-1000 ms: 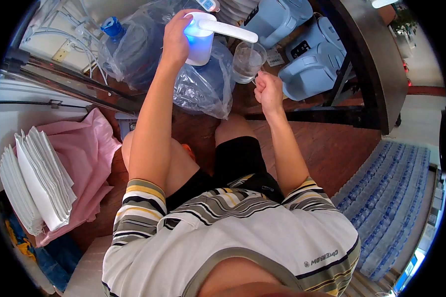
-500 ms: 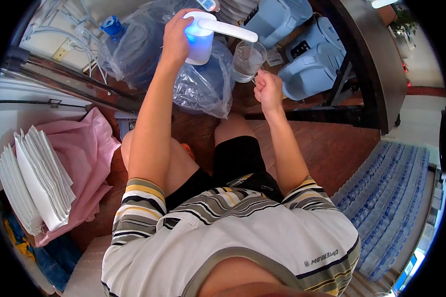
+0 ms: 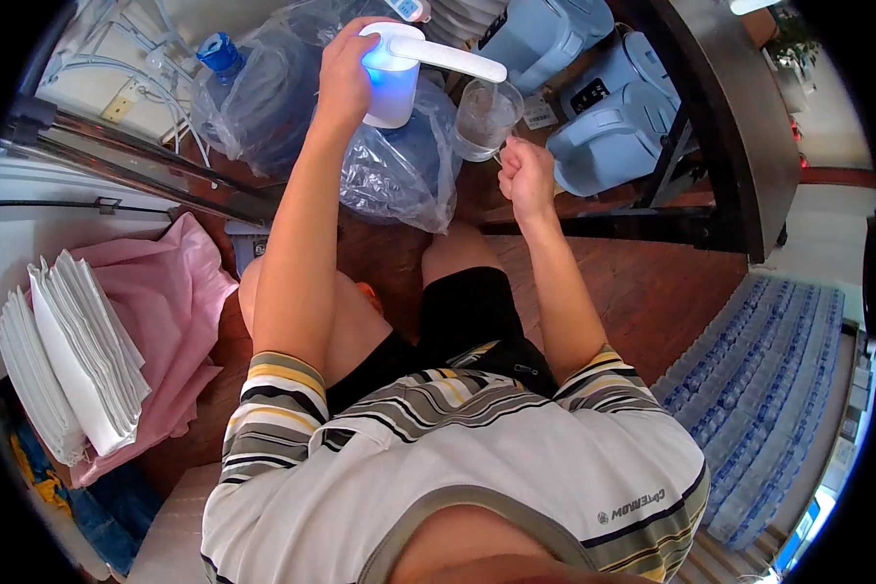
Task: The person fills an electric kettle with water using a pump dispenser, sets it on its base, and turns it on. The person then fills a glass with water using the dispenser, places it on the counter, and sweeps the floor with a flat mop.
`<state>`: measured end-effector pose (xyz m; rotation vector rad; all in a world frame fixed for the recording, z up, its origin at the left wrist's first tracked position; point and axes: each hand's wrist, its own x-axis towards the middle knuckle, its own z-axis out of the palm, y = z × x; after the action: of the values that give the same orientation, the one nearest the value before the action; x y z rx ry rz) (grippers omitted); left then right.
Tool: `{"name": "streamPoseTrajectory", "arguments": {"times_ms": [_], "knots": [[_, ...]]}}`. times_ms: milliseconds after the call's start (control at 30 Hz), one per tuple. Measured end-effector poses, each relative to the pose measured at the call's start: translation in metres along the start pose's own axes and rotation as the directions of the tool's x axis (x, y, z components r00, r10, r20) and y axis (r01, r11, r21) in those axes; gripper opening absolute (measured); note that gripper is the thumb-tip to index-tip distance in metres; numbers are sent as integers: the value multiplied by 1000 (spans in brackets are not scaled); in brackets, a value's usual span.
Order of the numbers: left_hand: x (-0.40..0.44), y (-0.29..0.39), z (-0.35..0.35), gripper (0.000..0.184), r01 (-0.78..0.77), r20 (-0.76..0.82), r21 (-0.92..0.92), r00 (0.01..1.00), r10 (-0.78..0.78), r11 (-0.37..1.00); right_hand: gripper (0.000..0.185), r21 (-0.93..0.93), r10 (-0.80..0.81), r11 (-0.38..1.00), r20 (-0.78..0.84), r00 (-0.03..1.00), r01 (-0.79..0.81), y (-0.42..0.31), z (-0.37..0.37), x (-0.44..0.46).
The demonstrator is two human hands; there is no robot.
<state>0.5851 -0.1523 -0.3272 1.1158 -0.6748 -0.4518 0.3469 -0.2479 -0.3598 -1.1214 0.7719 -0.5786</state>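
Note:
A white pump dispenser (image 3: pixel 391 92), lit blue, stands on a large water bottle wrapped in clear plastic (image 3: pixel 399 175). My left hand (image 3: pixel 346 73) is wrapped round the dispenser's left side, thumb near its top. The spout reaches right, its end above a clear glass mug (image 3: pixel 487 119). By its handle, my right hand (image 3: pixel 529 175) grips the mug below and to the right of the spout. Water shows inside the mug, though its exact level is hard to tell.
Another bottle with a blue cap (image 3: pixel 220 54) stands at the upper left near cables. Light-blue pitchers (image 3: pixel 608 141) sit under a dark table (image 3: pixel 725 127). Folded white stacks (image 3: pixel 88 350) lie on pink cloth (image 3: pixel 180 292). Packed water bottles (image 3: pixel 759 399) are at the right.

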Motion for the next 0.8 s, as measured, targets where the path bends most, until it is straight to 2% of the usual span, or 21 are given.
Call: {"name": "streamPoseTrajectory", "arguments": {"times_ms": [333, 433, 633, 700, 800], "knots": [[-2, 4, 3, 32, 16, -17, 3, 1000, -16, 1000, 36, 24, 6, 1000, 17, 1000, -6, 2, -3, 0], [-2, 4, 1, 39, 32, 4, 90, 999, -33, 995, 36, 33, -8, 999, 11, 1000, 7, 3, -2, 0], [1, 1, 1, 39, -41, -5, 137, 999, 42, 990, 36, 29, -2, 1000, 7, 1000, 2, 3, -3, -1], [-2, 7, 7, 33, -78, -62, 209, 994, 92, 975, 36, 27, -4, 1000, 14, 1000, 3, 3, -3, -2], [-5, 4, 10, 33, -6, -84, 100, 996, 14, 995, 36, 38, 11, 999, 16, 1000, -11, 3, -2, -1]]}}
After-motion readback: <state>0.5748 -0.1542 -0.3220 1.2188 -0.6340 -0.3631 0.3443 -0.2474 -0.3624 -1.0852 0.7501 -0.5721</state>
